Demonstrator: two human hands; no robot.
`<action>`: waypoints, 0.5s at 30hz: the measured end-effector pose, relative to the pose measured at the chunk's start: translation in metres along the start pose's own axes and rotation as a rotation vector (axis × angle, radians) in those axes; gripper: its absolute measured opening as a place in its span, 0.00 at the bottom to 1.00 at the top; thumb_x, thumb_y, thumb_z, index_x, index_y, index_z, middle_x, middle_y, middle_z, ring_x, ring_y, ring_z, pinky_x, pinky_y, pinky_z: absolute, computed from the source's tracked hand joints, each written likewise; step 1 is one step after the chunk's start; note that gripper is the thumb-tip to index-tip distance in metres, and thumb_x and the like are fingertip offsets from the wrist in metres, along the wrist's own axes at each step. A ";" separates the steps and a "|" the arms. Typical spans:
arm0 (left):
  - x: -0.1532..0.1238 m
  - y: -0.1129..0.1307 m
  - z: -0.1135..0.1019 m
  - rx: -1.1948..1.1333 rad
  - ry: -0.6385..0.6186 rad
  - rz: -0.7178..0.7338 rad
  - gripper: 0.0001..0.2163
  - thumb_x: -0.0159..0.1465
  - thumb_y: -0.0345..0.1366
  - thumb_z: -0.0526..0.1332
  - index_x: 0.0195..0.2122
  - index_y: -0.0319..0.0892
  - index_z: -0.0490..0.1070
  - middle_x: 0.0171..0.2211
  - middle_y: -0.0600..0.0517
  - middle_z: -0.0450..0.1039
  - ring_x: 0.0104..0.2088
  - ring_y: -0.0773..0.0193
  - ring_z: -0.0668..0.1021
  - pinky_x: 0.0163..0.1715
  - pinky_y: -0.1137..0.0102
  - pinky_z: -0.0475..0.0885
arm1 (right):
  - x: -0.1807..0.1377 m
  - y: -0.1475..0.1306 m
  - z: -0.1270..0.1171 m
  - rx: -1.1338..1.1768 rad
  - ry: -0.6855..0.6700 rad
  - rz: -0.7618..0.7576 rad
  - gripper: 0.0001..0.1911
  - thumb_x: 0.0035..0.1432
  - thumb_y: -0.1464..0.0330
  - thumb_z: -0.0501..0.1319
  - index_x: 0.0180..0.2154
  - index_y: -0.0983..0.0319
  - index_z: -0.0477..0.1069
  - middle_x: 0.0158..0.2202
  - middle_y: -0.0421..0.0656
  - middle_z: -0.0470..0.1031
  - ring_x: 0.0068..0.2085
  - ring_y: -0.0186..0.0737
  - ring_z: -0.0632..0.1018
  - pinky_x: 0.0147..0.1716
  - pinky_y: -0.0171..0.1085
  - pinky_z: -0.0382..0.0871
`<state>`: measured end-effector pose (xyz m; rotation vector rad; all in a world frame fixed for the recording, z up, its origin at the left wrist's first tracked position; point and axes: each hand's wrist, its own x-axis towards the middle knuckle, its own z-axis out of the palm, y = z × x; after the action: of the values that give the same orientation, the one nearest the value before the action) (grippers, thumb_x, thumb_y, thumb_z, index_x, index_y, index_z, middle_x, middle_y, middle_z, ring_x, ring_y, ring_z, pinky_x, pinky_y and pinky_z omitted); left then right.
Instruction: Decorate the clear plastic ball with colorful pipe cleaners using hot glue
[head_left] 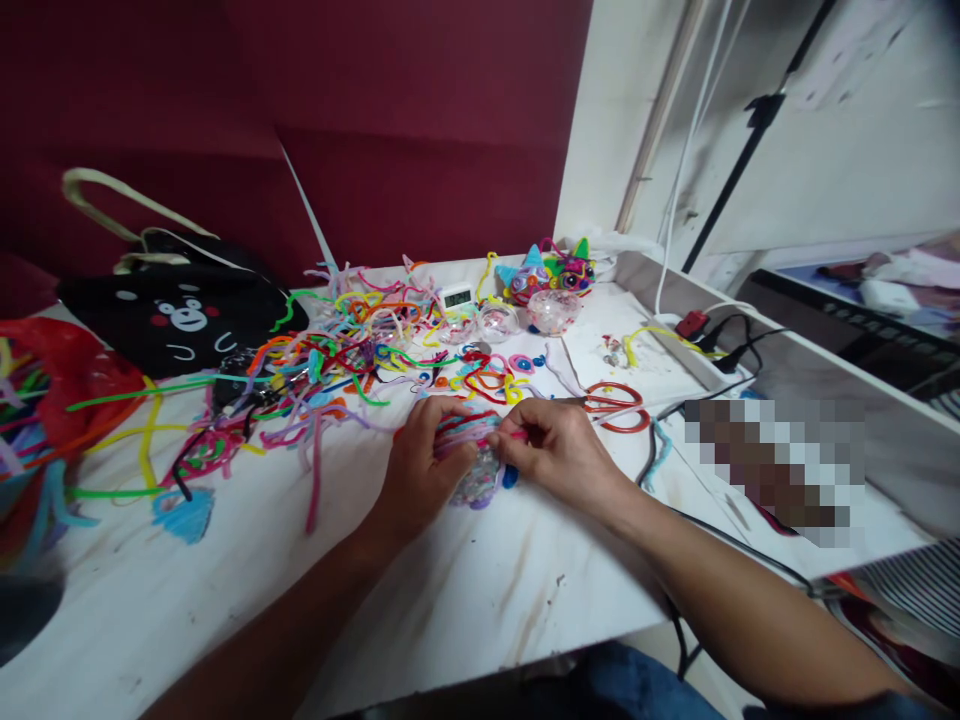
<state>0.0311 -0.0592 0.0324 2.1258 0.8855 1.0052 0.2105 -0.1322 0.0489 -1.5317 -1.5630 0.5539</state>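
Note:
A clear rounded ball (474, 484), its upper part covered by pink, red and light blue pipe cleaners, rests low at the table's middle. My left hand (424, 465) is wrapped round its left side, thumb on the front. At the right side of the ball, my right hand (559, 445) pinches a pinkish-red pipe cleaner (514, 435) against it; the fingertips hide part of the strand. Just under the right fingers lies a small dark blue piece (510, 477). Orange-handled scissors (626, 408) lie beyond my right hand.
A tangle of coloured pipe cleaners (360, 340) spreads behind and left. Decorated cat-eared balls (529, 278), a clear bowl-like shell (553, 310) and a small digital clock (456, 297) stand at the back. A black bag (172, 310) is at left, a power strip (694, 355) at right, with cables.

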 end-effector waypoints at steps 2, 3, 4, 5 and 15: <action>0.000 0.000 0.000 0.001 0.004 -0.004 0.11 0.60 0.37 0.60 0.44 0.46 0.68 0.44 0.50 0.73 0.46 0.55 0.77 0.48 0.60 0.73 | 0.001 0.002 -0.004 0.038 -0.023 -0.010 0.06 0.58 0.68 0.64 0.30 0.62 0.76 0.25 0.39 0.76 0.25 0.32 0.72 0.26 0.31 0.60; 0.000 -0.001 0.000 -0.002 0.003 -0.008 0.11 0.60 0.37 0.60 0.44 0.46 0.68 0.44 0.50 0.73 0.46 0.55 0.77 0.48 0.60 0.74 | 0.002 0.003 -0.006 0.048 -0.029 -0.012 0.06 0.58 0.67 0.64 0.31 0.63 0.76 0.25 0.39 0.76 0.25 0.32 0.72 0.25 0.31 0.60; -0.001 -0.001 0.000 -0.005 0.002 -0.014 0.11 0.60 0.37 0.60 0.44 0.46 0.68 0.43 0.50 0.73 0.46 0.55 0.77 0.47 0.60 0.74 | 0.002 0.004 -0.007 0.050 -0.035 -0.013 0.06 0.58 0.67 0.64 0.31 0.63 0.76 0.25 0.39 0.76 0.24 0.32 0.72 0.25 0.31 0.60; -0.001 -0.002 0.000 -0.007 0.000 -0.020 0.11 0.60 0.36 0.60 0.44 0.46 0.68 0.43 0.49 0.73 0.46 0.55 0.77 0.47 0.60 0.74 | 0.002 0.004 -0.008 0.046 -0.036 -0.011 0.06 0.58 0.67 0.64 0.31 0.63 0.76 0.25 0.39 0.76 0.24 0.31 0.71 0.25 0.31 0.60; -0.002 -0.004 0.001 -0.032 -0.005 -0.024 0.11 0.60 0.36 0.60 0.45 0.47 0.67 0.45 0.48 0.73 0.48 0.53 0.77 0.48 0.57 0.74 | 0.004 0.005 -0.002 0.060 -0.024 0.080 0.07 0.55 0.69 0.66 0.25 0.63 0.73 0.21 0.37 0.71 0.23 0.30 0.68 0.24 0.31 0.56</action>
<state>0.0294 -0.0587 0.0284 2.0858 0.8848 0.9947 0.2158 -0.1276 0.0468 -1.5518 -1.4946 0.6605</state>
